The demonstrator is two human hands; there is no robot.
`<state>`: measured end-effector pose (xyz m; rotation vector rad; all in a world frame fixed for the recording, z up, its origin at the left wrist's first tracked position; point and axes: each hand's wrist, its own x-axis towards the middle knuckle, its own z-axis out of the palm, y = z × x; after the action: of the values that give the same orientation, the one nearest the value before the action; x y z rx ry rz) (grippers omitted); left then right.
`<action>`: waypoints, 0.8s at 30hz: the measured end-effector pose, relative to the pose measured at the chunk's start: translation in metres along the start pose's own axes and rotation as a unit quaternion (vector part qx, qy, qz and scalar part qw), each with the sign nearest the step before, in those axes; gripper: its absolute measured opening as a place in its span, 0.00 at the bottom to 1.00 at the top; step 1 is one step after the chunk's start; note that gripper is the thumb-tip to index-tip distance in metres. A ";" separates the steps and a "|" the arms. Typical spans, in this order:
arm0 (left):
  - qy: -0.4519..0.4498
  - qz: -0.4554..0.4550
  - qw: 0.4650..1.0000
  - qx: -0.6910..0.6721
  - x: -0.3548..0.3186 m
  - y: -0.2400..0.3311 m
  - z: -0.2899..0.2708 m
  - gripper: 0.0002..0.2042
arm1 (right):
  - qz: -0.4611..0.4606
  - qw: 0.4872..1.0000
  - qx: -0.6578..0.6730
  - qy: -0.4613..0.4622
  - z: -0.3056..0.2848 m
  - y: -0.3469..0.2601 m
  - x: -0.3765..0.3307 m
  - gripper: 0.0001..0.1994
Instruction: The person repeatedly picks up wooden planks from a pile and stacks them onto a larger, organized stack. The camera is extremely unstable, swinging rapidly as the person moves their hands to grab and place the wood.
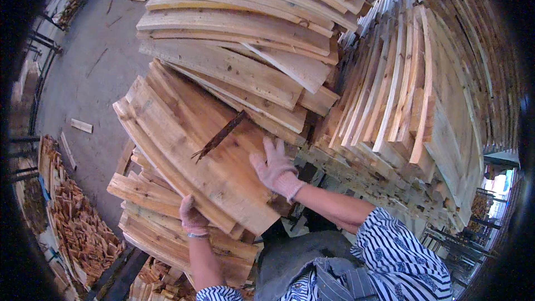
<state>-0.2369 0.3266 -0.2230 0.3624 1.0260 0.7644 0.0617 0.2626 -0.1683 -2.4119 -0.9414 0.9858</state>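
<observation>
Several pale wooden boards (184,145) lie slantwise in front of me, overlapping lengthwise. Across the reddish board (206,108) at their far side rests a dark strip of bark (220,136). My left hand (193,216), in a light pinkish glove, is closed on the near left edge of the boards; part of its fingers is hidden. My right hand (275,171), gloved alike, lies with fingers apart on the right end of the reddish board. Under the boards, at the left, is a stack of planks (167,234).
A tall pile of planks (239,22) stands straight ahead. More boards (401,89) stand on edge at the right. Broken wood scraps (81,223) fill the lower left. On the grey floor (83,83) lies a small loose piece of wood (82,126).
</observation>
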 end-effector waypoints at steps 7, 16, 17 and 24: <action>0.014 0.000 0.997 -0.071 0.033 -0.016 -0.044 0.42 | 0.022 0.993 0.113 -0.028 0.004 -0.001 0.009 0.43; -0.026 0.049 0.998 -0.029 0.027 -0.019 -0.020 0.37 | -0.041 0.944 0.231 -0.233 0.018 0.020 0.066 0.49; -0.017 0.038 0.999 -0.023 0.025 -0.015 -0.013 0.37 | -0.050 0.939 0.255 -0.225 0.022 0.018 0.064 0.50; -0.015 0.031 0.998 -0.060 -0.054 -0.010 0.007 0.17 | 0.016 0.961 0.208 -0.182 0.002 0.033 -0.037 0.45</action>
<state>-0.2431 0.2812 -0.1916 0.3022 0.9394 0.8710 0.0555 0.2134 -0.1703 -1.9378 -0.7153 1.5052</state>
